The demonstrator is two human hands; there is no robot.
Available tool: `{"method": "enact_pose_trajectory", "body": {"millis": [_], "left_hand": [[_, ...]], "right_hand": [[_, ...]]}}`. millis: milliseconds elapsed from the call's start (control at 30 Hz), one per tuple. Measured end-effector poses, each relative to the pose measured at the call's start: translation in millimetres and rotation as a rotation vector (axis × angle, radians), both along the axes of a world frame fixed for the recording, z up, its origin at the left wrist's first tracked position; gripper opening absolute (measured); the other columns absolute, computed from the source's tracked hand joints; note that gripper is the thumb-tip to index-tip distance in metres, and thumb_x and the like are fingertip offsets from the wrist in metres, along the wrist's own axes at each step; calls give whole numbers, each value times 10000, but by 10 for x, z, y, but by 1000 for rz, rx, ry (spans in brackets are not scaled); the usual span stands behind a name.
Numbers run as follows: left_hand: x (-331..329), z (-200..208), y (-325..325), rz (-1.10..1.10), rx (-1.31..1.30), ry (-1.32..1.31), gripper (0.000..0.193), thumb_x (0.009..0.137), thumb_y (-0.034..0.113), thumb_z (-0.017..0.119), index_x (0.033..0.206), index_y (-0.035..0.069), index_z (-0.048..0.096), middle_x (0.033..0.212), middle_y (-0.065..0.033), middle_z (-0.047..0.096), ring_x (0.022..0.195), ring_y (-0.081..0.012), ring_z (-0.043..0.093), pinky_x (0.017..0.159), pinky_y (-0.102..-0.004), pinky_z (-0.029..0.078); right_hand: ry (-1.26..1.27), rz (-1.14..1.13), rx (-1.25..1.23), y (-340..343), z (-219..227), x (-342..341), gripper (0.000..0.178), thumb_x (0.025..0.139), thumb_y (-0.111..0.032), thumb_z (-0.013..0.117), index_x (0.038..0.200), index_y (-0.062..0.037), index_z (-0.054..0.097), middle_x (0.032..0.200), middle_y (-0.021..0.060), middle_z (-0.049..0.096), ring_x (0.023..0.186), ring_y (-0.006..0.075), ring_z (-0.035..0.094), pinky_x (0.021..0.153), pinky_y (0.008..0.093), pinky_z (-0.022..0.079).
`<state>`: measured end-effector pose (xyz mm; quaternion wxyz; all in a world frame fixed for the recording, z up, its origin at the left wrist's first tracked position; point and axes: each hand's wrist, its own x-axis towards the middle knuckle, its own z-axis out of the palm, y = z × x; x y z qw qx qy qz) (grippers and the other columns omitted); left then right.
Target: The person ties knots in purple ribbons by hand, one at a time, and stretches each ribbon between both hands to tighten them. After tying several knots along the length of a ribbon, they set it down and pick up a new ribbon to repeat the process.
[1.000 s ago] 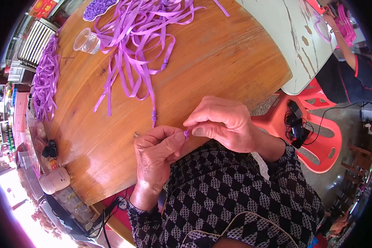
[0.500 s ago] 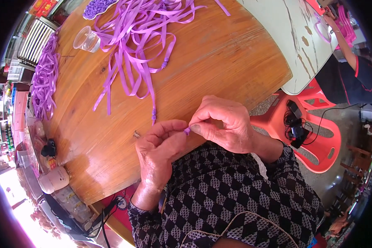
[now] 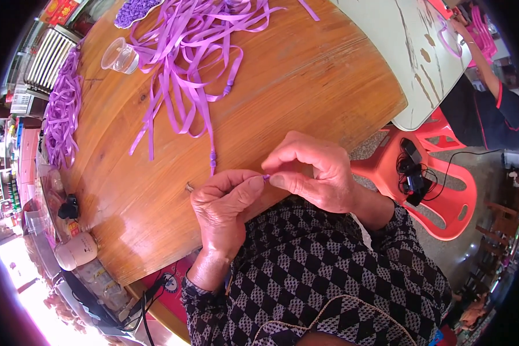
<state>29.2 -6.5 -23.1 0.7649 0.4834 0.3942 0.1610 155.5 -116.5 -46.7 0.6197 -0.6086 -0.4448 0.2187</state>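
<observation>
Both hands meet at the near edge of the wooden table, fingertips almost touching. In the pinched fingers of my left hand (image 3: 222,202) is a purple ribbon that runs down to it from the pile. A small purple piece (image 3: 266,177) shows between the two hands; whether it is a bead or the ribbon's end is too small to tell. The thumb of my right hand (image 3: 317,176) presses against this piece, its index finger curled above. Just beyond my left hand, purple beads (image 3: 213,157) sit on the ribbon. Farther off lies the tangled pile of purple ribbons (image 3: 196,43).
A clear plastic cup (image 3: 120,56) and a dish of small purple beads (image 3: 135,10) stand at the far left. More ribbons (image 3: 62,109) hang along the left edge. On the right are a red plastic chair (image 3: 380,158) with black cables and another person's arm (image 3: 481,63).
My left hand has turned slightly and its thumb has come up to the purple piece. My right index finger has lifted a little away from the thumb.
</observation>
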Motion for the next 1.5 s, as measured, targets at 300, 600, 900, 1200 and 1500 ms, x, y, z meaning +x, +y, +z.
{"method": "enact_pose_trajectory", "body": {"millis": [300,600,900,1200,1500], "left_hand": [[-32,-26,56,-97,-245,-36,125,782,54,675,845,-50,645,687,-19,607,530,-36,451,479,-165,342],[-110,38,39,-121,58,2,194,733,124,727,778,-45,643,607,-29,576,486,-74,465,449,-194,330],[-121,122,61,-289,74,16,122,801,42,662,893,-37,649,748,-39,640,683,-75,559,631,-191,456],[-85,39,33,-162,-105,27,166,758,102,689,834,-32,628,706,-56,625,532,-75,510,463,-182,365],[-59,35,-22,-129,-50,23,161,745,111,692,804,-24,628,636,-26,587,476,-63,455,438,-185,323]], "right_hand": [[-231,42,95,76,-36,24,301,615,-22,761,895,-43,653,840,60,586,748,207,551,638,311,440],[-323,40,100,43,13,46,192,620,-24,758,767,-43,637,754,26,573,663,192,500,580,302,398],[-364,30,119,43,24,22,208,620,1,740,788,-39,624,750,32,570,656,202,503,593,306,389],[-233,46,101,-44,27,71,208,670,-26,728,846,-24,616,762,54,594,654,197,540,615,316,401],[-372,6,107,-37,66,72,173,684,73,650,814,-31,601,698,37,567,583,183,496,576,298,366]]}}
